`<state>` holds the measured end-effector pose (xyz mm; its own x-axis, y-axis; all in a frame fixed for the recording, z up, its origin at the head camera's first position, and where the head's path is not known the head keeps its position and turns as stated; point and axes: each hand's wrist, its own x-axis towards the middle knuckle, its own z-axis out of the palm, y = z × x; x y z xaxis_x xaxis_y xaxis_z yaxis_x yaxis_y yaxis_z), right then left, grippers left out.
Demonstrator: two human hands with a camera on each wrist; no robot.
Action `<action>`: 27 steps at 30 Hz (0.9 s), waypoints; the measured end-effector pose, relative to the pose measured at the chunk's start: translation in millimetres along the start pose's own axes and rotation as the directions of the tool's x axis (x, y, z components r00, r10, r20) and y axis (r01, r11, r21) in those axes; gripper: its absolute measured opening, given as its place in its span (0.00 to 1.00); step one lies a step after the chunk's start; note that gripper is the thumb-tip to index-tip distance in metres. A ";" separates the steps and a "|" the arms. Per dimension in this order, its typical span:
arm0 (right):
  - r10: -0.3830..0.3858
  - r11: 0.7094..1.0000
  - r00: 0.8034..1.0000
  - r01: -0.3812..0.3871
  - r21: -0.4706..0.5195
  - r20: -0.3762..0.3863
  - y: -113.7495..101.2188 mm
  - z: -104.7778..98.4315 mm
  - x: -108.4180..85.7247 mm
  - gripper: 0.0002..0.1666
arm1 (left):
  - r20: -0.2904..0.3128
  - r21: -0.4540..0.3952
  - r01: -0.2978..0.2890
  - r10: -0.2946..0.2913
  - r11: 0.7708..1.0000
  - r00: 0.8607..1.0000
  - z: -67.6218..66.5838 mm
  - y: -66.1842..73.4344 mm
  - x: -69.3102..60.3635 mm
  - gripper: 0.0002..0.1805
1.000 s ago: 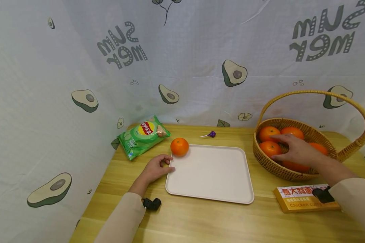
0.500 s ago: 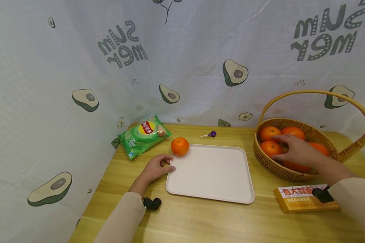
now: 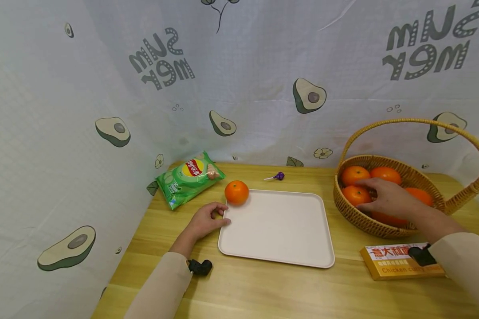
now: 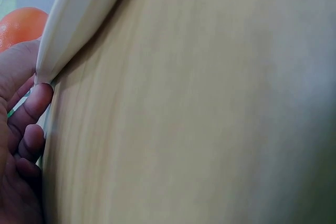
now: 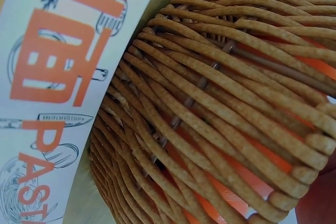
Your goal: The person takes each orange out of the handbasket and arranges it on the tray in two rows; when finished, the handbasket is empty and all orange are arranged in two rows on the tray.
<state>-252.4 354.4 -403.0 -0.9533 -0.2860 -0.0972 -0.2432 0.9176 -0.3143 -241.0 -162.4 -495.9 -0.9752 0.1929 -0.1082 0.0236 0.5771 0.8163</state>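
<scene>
My left hand [image 3: 205,220] pinches the left rim of a white rectangular tray [image 3: 279,228]. In the left wrist view the thumb and a fingertip meet at the tray's edge [image 4: 73,30]. An orange [image 3: 237,192] sits at the tray's back left corner, just beyond the fingers. On the right, my right hand [image 3: 393,200] reaches into a wicker basket [image 3: 357,221] of several oranges. Its thumb and fingers curve around the front left orange [image 3: 355,195]. The basket's wall [image 5: 210,93] hides most of that hand in the right wrist view.
A green bag of chips [image 3: 190,178] lies at the back left. Behind the tray is a purple lollipop [image 3: 279,176]. A yellow pasta box [image 3: 401,262] lies in front of the basket, under the right forearm. The tall basket handle [image 3: 415,120] arches over the oranges.
</scene>
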 end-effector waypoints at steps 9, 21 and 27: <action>-0.022 1.000 1.000 0.022 -0.002 -0.005 2.5 0.5 1.5 0.50 | -0.003 0.002 -0.006 0.006 1.000 1.000 0.9 -1.1 0.4 0.18; -0.051 0.998 0.998 0.050 -0.026 -0.032 2.6 -3.8 1.6 0.48 | -0.004 0.010 -0.003 0.003 1.000 1.000 1.9 0.6 -0.3 0.18; -0.071 0.996 0.995 0.067 -0.051 -0.072 2.2 -15.4 1.3 0.47 | -0.007 0.010 -0.003 0.003 1.000 1.000 1.6 0.0 0.4 0.19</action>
<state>-256.9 360.2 -389.2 -0.9440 -0.3299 -0.0068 -0.3158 0.9093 -0.2711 -241.1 -161.0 -496.8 -0.9768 0.1889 -0.1012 0.0290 0.5844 0.8109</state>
